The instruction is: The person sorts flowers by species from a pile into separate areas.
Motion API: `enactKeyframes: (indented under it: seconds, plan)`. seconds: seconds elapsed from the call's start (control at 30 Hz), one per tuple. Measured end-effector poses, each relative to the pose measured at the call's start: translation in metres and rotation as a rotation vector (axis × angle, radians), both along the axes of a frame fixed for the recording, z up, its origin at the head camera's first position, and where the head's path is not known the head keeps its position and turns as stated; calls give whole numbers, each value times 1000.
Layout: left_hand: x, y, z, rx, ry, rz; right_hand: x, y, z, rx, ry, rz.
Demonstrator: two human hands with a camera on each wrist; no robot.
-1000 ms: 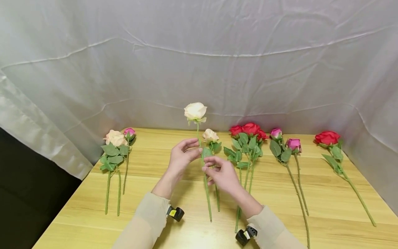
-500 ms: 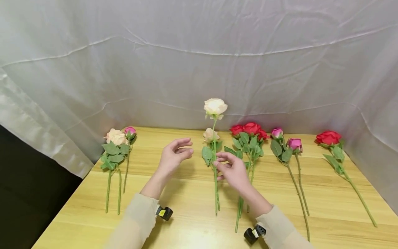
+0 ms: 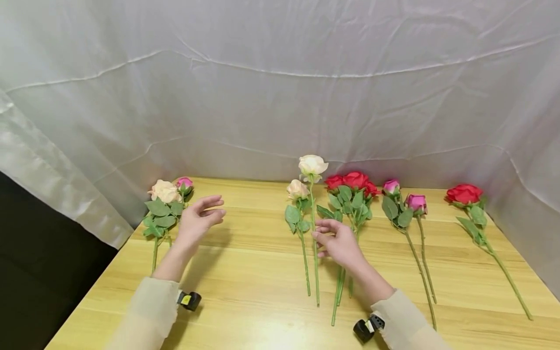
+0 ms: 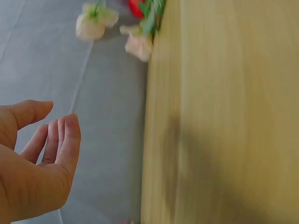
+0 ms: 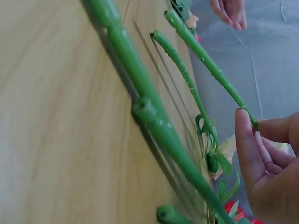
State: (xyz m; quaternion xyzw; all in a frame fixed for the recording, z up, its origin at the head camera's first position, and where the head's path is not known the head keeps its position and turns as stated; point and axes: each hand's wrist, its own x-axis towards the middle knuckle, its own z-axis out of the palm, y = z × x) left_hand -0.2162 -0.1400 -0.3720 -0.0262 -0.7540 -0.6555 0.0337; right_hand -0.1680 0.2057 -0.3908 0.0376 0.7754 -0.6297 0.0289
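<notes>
A white rose [image 3: 312,166] stands nearly upright above the table, its green stem [image 5: 219,77] pinched between the thumb and fingers of my right hand [image 3: 341,243]. Beside it on the table lies a pale pink rose [image 3: 297,189] with green leaves. Over at the left, my left hand [image 3: 198,221] is raised with its fingers loosely bent and nothing between them. It is nearest to the peach roses [image 3: 165,192] and a pink rosebud [image 3: 184,183], and partly covers their stems. In the left wrist view, a gap shows between the left thumb and fingers [image 4: 70,140].
Red roses [image 3: 355,181] lie bunched just right of the right hand. Farther right are two magenta rosebuds [image 3: 416,204] and a single red rose [image 3: 464,193]. Grey cloth [image 3: 280,107] hangs behind the wooden table [image 3: 245,301].
My left hand has let go of the white rose's stem and moved left towards the peach roses. My right hand has carried the white rose to the right, and its bloom sits lower than half a second ago.
</notes>
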Motion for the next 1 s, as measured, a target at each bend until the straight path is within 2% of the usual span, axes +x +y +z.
enactKeyframes:
  seconds: [0.23, 0.53, 0.63, 0.73, 0.87, 1.0]
  plan:
    - [3, -47, -6, -173, 38, 77, -2, 6, -2, 45, -57, 27]
    - [10, -94, -10, -465, -19, 155, -7, 10, -4, 113, -148, 83]
    - [12, -105, -11, -560, -56, 154, -8, 9, -5, 120, -171, 97]
    - [13, -113, -12, -627, -111, 125, -10, 7, -8, 130, -181, 105]
    - [13, -121, -14, -726, -182, 82, -13, 3, -11, 163, -177, 114]
    - [13, -126, -15, -823, -221, 79, -17, -4, -12, 206, -163, 121]
